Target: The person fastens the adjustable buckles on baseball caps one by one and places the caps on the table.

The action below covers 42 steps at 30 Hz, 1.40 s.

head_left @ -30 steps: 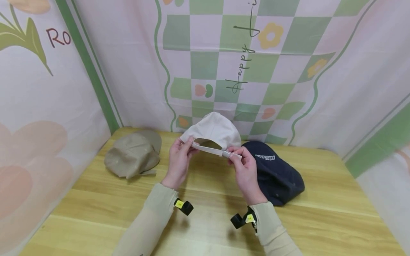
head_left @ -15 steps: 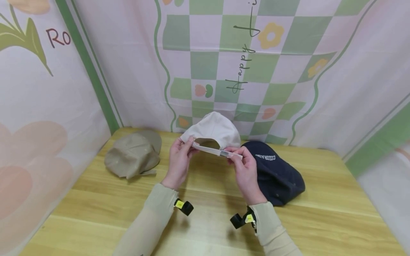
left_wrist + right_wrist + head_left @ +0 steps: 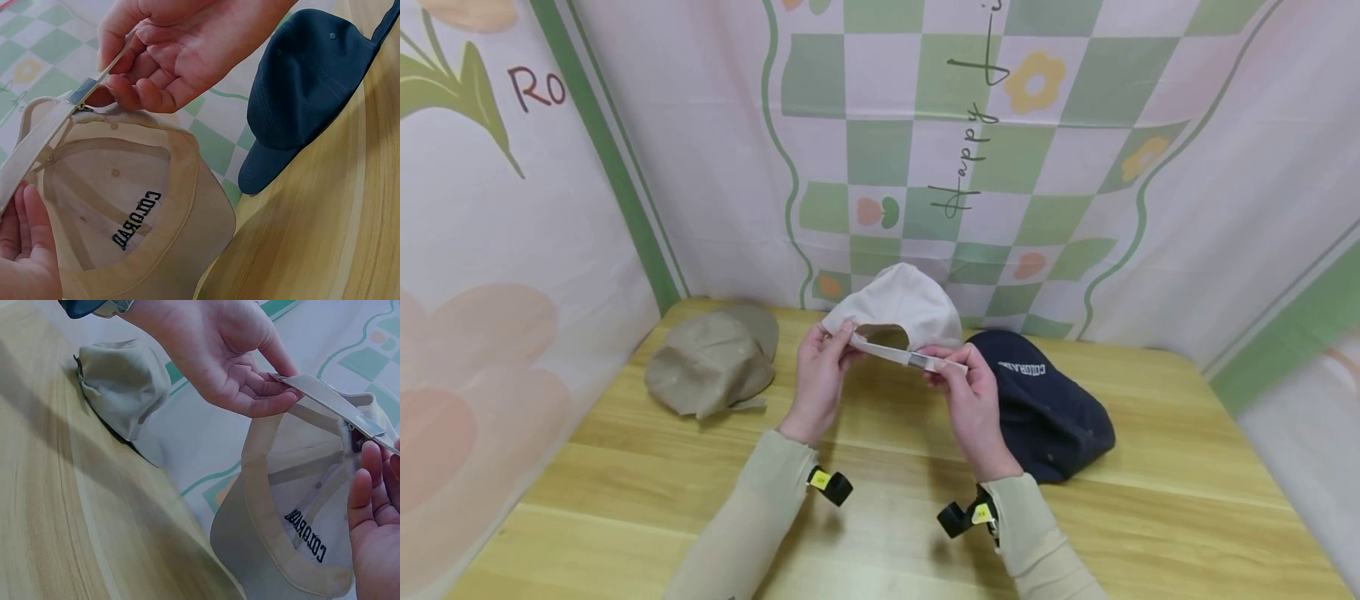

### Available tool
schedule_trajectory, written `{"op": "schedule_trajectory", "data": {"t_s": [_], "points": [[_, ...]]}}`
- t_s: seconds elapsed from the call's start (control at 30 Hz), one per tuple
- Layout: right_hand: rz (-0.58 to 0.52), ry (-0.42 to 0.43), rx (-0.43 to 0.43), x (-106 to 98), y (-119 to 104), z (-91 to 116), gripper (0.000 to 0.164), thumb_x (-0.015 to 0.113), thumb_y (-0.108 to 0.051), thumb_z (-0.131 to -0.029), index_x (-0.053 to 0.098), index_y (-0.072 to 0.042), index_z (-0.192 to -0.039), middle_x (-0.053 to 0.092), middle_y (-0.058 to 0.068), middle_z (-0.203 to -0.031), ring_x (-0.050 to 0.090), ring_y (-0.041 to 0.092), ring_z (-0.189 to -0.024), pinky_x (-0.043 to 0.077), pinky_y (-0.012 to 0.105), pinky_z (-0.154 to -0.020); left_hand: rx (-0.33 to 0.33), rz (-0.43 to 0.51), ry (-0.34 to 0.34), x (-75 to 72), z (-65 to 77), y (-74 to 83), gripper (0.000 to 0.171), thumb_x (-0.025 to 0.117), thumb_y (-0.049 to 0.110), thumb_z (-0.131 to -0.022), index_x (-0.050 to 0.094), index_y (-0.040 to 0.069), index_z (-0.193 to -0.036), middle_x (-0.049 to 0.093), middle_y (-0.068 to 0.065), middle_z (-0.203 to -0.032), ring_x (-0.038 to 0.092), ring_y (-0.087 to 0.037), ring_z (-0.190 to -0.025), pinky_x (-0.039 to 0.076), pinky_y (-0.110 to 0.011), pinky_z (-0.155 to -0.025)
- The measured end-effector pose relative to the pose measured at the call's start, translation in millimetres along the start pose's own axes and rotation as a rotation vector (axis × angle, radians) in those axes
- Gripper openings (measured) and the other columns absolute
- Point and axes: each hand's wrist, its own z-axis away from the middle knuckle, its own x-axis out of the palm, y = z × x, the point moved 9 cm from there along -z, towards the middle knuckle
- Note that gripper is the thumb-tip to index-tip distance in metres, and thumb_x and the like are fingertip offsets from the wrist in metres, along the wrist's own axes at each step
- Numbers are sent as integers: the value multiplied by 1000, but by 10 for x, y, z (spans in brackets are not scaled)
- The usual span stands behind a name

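Observation:
A cream-white baseball cap (image 3: 901, 302) is held up above the table, its back opening facing me. My left hand (image 3: 820, 379) pinches the left end of its adjustment strap (image 3: 883, 350) between thumb and fingers. At the strap's free end on the right, my right hand (image 3: 973, 404) pinches the cloth just past a metal buckle (image 3: 919, 360). The left wrist view shows the cap's inside, with dark stitched letters (image 3: 136, 220) on the front panel. In the right wrist view the buckle (image 3: 369, 425) sits between the two hands.
On the left of the wooden table (image 3: 880, 533) lies a khaki cap (image 3: 711, 362). A navy cap (image 3: 1052, 408) with white lettering rests to the right, close beside my right hand. A printed cloth backdrop (image 3: 880, 150) stands behind the table.
The buckle has shifted slightly left along the strap, and the cap's back opening has grown narrower. My right hand has moved very little; the left hand stays in place.

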Motion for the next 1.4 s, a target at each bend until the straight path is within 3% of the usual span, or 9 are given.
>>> {"op": "schedule_trajectory", "data": {"t_s": [0.53, 0.8, 0.97, 1.17, 1.4], "points": [[-117, -37, 21, 46, 32, 9, 15, 33, 6, -99, 42, 0, -88, 73, 12, -104, 64, 18, -75, 53, 25, -69, -15, -6, -18, 19, 17, -44, 14, 53, 4, -106, 52, -4, -118, 67, -7, -97, 66, -15, -84, 57, -30, -81], [-119, -28, 26, 61, 47, 12, 16, 31, 4, -100, 40, -5, -90, 72, 9, -93, 66, 19, -74, 53, 26, -67, -15, -31, -32, 34, 29, -47, 20, 55, 4, -105, 53, -5, -122, 69, -9, -101, 67, -16, -85, 57, -34, -84], [-92, -6, 55, 41, 80, 12, 15, 36, 1, -103, 42, -4, -90, 66, 11, -84, 65, 20, -76, 53, 27, -68, -19, -31, -27, 43, 13, -49, 18, 56, 5, -105, 54, -4, -120, 69, -7, -95, 67, -16, -84, 58, -34, -84], [-64, 3, 110, 9, 159, 38, 14, 45, 2, -103, 47, -2, -89, 68, 9, -91, 69, 21, -86, 55, 28, -73, -23, 1, -9, 40, 6, -33, 12, 56, 4, -104, 54, -1, -115, 69, -7, -90, 67, -15, -82, 58, -30, -80], [2, -80, 172, 1, 346, 105, 5, 60, -3, -100, 61, 2, -102, 75, 8, -98, 71, 21, -97, 57, 33, -83, -11, 12, -1, 40, 18, -1, 9, 58, 6, -104, 55, 2, -112, 69, -9, -90, 66, -15, -82, 56, -29, -79]]}}
